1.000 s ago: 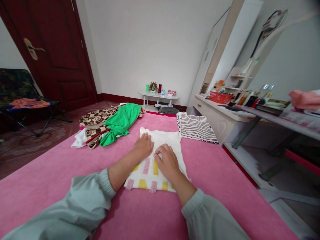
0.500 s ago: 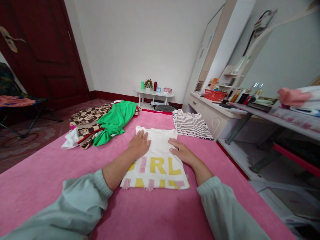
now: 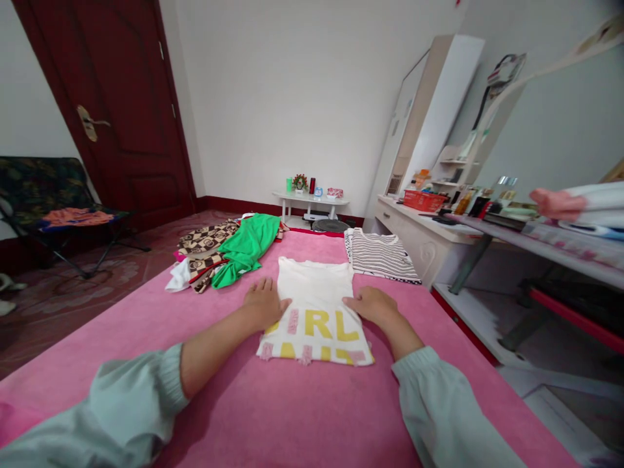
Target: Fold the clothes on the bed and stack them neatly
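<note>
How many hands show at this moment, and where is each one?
2. The left hand is at the left edge of the white shirt; the right hand is at its right edge. Neither is hidden from view.

Behind the shirt (image 3: pixel 316 286) lie a garment heap (image 3: pixel 247 246) left, folded stack (image 3: pixel 381 254) right.

The left hand (image 3: pixel 264 304) hides a bit of the white shirt (image 3: pixel 316 300), and the green cloth (image 3: pixel 249 246) covers part of the checked clothing (image 3: pixel 207 240). The view's top edge crops the door (image 3: pixel 110 84); the bottles (image 3: pixel 467 202) are too small to read.
</note>
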### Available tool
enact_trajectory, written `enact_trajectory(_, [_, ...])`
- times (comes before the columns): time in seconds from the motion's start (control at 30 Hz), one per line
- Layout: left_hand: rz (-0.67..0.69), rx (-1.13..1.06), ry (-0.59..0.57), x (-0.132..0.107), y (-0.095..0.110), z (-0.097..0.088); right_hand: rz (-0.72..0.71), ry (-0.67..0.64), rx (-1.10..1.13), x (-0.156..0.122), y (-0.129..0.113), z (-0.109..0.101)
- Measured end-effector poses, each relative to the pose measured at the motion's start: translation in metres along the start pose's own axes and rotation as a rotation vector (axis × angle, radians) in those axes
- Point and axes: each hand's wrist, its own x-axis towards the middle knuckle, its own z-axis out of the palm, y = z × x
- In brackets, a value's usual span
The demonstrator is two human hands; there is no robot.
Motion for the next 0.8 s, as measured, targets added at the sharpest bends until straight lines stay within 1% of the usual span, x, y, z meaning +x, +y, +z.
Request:
enact_trajectory(0.03, [0.013, 0.025, 0.006, -0.009, -0.001, -0.005, -0.023, -0.031, -0.004, -0.002, -0.004, -0.001])
enact_trajectory(0.1, [0.049, 0.046, 0.038, -0.024, -0.003, -0.013, -0.074, -0.047, -0.003, -0.004, -0.008, -0.002])
enact_trajectory(0.13, [0.057, 0.041, 0.056, -0.029, -0.004, -0.016, -0.089, -0.039, 0.002, -0.004, -0.01, -0.001])
enact_trajectory(0.2, [0.028, -0.007, 0.062, -0.034, -0.007, -0.02, -0.104, -0.006, 0.018, -0.003, -0.011, 0.0])
enact_trajectory(0.3, [-0.038, -0.201, -0.014, -0.028, -0.015, -0.017, -0.125, 0.053, 0.055, 0.0, -0.011, 0.004])
enact_trajectory(0.4, [-0.056, -0.437, -0.111, -0.017, -0.025, -0.007, -0.155, 0.093, 0.127, 0.004, -0.011, 0.01])
enact_trajectory(0.47, [-0.083, -0.545, -0.134, -0.012, -0.029, -0.001, -0.149, 0.111, 0.197, 0.006, -0.011, 0.014])
enact_trajectory(0.53, [-0.096, -0.636, -0.107, -0.009, -0.029, 0.001, -0.136, 0.116, 0.278, 0.007, -0.012, 0.018])
enact_trajectory(0.6, [-0.07, -0.75, -0.024, -0.008, -0.022, -0.001, -0.148, 0.116, 0.363, 0.007, -0.015, 0.021])
enact_trajectory(0.67, [0.01, -0.86, 0.079, -0.007, -0.008, -0.008, -0.19, 0.13, 0.437, 0.005, -0.018, 0.022])
enact_trajectory(0.73, [0.135, -0.927, 0.158, -0.006, 0.015, -0.018, -0.245, 0.148, 0.509, 0.004, -0.022, 0.021])
enact_trajectory(0.8, [0.311, -0.948, 0.167, -0.005, 0.042, -0.027, -0.287, 0.149, 0.606, 0.004, -0.024, 0.019])
